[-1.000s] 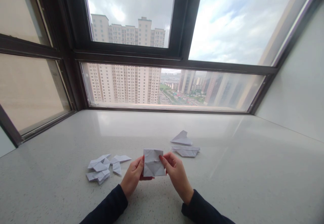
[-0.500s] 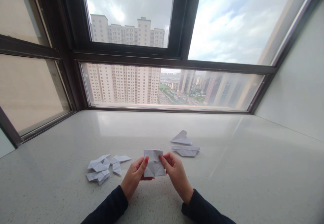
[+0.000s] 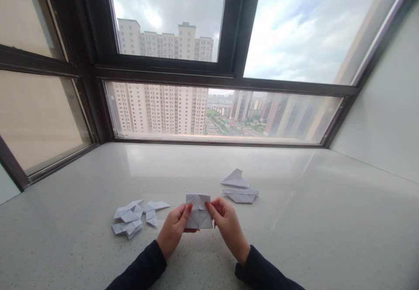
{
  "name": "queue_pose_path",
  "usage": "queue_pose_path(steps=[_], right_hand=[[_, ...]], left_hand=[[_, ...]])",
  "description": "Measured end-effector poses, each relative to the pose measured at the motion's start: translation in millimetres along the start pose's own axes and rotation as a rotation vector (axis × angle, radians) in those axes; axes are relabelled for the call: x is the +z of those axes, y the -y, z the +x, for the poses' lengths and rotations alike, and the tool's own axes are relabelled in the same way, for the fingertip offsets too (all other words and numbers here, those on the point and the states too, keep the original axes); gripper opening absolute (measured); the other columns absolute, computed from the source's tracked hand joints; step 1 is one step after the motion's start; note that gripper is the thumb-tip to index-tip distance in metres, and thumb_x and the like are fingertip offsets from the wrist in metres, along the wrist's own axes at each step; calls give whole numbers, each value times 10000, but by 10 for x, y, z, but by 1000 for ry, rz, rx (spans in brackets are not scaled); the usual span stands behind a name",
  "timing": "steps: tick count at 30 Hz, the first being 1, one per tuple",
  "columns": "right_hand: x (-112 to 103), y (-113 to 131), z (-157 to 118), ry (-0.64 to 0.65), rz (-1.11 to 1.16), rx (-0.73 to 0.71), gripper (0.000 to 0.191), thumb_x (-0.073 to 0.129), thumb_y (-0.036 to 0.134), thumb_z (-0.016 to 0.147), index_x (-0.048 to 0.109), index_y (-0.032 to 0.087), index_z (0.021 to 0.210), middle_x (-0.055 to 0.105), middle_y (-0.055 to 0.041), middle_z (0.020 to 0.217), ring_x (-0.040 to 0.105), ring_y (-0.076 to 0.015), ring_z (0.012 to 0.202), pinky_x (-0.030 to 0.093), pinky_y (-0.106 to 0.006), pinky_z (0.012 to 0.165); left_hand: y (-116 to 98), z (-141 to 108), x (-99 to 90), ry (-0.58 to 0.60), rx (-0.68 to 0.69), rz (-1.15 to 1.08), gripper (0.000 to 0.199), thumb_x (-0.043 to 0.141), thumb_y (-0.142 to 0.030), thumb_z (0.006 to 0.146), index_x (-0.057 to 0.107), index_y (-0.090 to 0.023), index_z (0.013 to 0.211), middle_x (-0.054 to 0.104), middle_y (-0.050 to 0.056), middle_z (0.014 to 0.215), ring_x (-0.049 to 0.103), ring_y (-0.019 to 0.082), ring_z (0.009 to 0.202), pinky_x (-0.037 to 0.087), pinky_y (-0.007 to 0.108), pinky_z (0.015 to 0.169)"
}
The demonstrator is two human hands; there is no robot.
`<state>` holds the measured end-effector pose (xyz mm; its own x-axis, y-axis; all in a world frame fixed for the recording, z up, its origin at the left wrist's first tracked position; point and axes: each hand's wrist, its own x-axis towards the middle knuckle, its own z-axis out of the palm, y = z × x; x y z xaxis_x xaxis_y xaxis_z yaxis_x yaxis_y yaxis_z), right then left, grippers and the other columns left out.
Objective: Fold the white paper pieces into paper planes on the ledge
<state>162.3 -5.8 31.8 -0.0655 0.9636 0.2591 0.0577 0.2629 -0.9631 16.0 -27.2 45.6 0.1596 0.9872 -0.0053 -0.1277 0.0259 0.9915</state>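
A small square of folded white paper [image 3: 199, 220] is held up in front of me, its creases meeting near the middle. My left hand [image 3: 173, 228] grips its left edge, thumb on the front face and fingers behind it. On the opposite side, my right hand [image 3: 226, 222] pinches the upper right edge between thumb and fingers. Left of my hands lies a pile of folded white paper pieces [image 3: 129, 220], with another angled folded piece [image 3: 152, 211] beside it. Beyond my right hand rest a pointed folded paper [image 3: 236, 178] and a boat-shaped folded paper [image 3: 240, 195].
Everything lies on a pale speckled windowsill counter [image 3: 314, 220]. Dark window frames [image 3: 209, 75] rise behind it, with tall buildings outside. A white wall [image 3: 386, 106] bounds the right side.
The lower half of the folded paper looks flatter now, with a vertical crease showing at its centre. Both hands keep nearly the same place and hold.
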Motion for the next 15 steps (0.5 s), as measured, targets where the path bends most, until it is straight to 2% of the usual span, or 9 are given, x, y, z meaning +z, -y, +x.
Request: queue_pose_path(steps=[15], right_hand=[[-1,-11,-1,29,21,-16,342,501,515,713,473,176,678,463,44,503,385,-76,389,293,-186,332]], left_hand=[[30,24,-13,3,13,12,437,531,-511,666,611,-134,871,603,0,652,577,160,591,507,268,539]])
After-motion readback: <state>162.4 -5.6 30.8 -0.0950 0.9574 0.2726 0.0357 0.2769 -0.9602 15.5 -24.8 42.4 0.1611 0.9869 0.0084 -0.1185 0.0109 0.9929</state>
